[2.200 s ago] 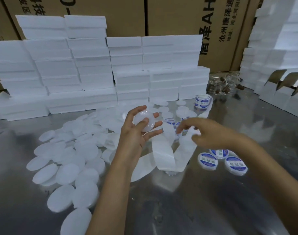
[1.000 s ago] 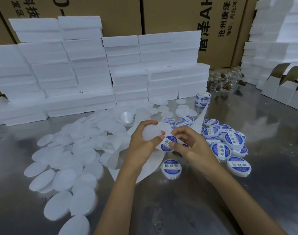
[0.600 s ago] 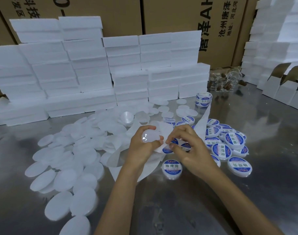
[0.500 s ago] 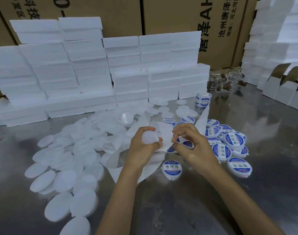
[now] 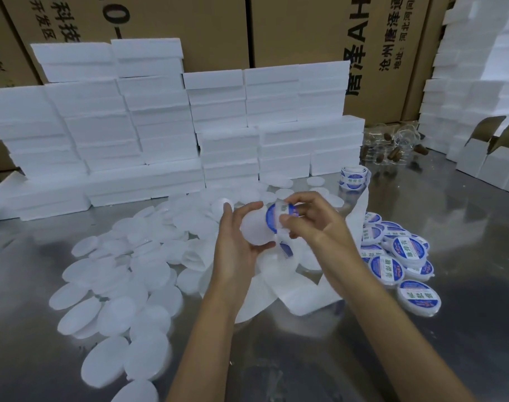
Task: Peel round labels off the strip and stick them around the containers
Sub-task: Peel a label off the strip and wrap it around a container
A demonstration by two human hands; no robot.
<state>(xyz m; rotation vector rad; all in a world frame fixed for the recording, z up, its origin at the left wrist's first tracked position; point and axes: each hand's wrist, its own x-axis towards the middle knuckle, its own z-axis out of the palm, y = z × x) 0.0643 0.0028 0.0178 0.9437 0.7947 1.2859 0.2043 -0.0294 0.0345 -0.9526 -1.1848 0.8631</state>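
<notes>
My left hand (image 5: 235,250) grips a round translucent white container (image 5: 254,229) above the table, its flat face turned toward me. My right hand (image 5: 314,227) pinches a round blue and white label (image 5: 272,217) and holds it against the container's right edge. The white backing strip (image 5: 291,288) trails under both hands onto the table and runs back to a label roll (image 5: 353,177). Several unlabelled containers (image 5: 117,285) lie scattered at the left. Several labelled containers (image 5: 404,256) are heaped at the right.
The table (image 5: 305,358) is shiny metal. Stacks of white foam boxes (image 5: 166,126) wall off the back, with brown cartons (image 5: 291,27) behind them. More white boxes (image 5: 479,97) rise at the right, and small glass bottles (image 5: 392,146) lie at the back right.
My right hand has peeled a label free of the strip and brought it up to the container. My left hand has lifted and turned the container slightly.
</notes>
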